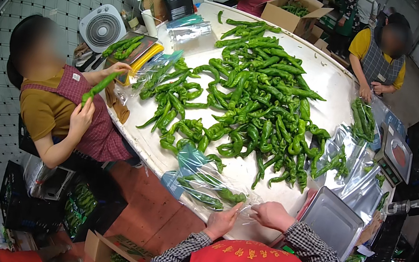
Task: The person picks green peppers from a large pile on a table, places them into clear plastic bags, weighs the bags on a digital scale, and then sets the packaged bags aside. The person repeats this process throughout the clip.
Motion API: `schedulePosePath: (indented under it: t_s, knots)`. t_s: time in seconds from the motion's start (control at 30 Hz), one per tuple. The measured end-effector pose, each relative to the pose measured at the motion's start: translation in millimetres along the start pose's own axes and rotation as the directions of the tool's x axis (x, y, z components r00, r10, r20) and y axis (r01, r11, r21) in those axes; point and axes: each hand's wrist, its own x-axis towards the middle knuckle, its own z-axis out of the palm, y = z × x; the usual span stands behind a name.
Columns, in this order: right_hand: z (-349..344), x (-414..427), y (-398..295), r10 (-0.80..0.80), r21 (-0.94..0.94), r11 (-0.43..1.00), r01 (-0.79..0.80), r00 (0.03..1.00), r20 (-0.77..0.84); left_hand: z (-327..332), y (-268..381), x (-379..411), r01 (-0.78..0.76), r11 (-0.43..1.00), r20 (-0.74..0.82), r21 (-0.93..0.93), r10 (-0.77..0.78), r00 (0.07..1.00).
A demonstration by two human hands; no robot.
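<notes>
A clear plastic bag (202, 179) with a blue-green printed part lies at the near edge of the white table (280, 206), several long green peppers inside. My left hand (222, 220) grips the bag's near end, close to the peppers. Just right of it, my right hand (272, 216) pinches the clear film at the same end. Beyond the bag spreads a large heap of twisted green peppers (256, 93). The metal pan of a scale (334, 220) is to the right of my right hand.
Co-workers stand at the left (69, 108), far side and far right (381, 55). Clear bags (354, 174) and another scale (395, 150) occupy the table's right. A fan (102, 27) is at the left. Black crates (94, 207) and a cardboard box (107, 259) stand below.
</notes>
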Motion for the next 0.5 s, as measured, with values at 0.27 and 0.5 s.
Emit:
schedulePosePath:
  t_s: [0.27, 0.5]
  knots:
    - [-62.4, 37.0, 85.2, 0.292, 0.199, 0.956, -0.214, 0.755, -0.587, 5.3, -2.0, 5.0, -0.009, 0.999, 0.005, 0.032, 0.009, 1.0]
    - [-112.7, 83.8, 174.5, 0.352, 0.233, 0.931, -0.282, 0.515, -0.781, 10.9, -5.5, 7.1, 0.018, 1.0, -0.006, 0.006, -0.018, 1.0]
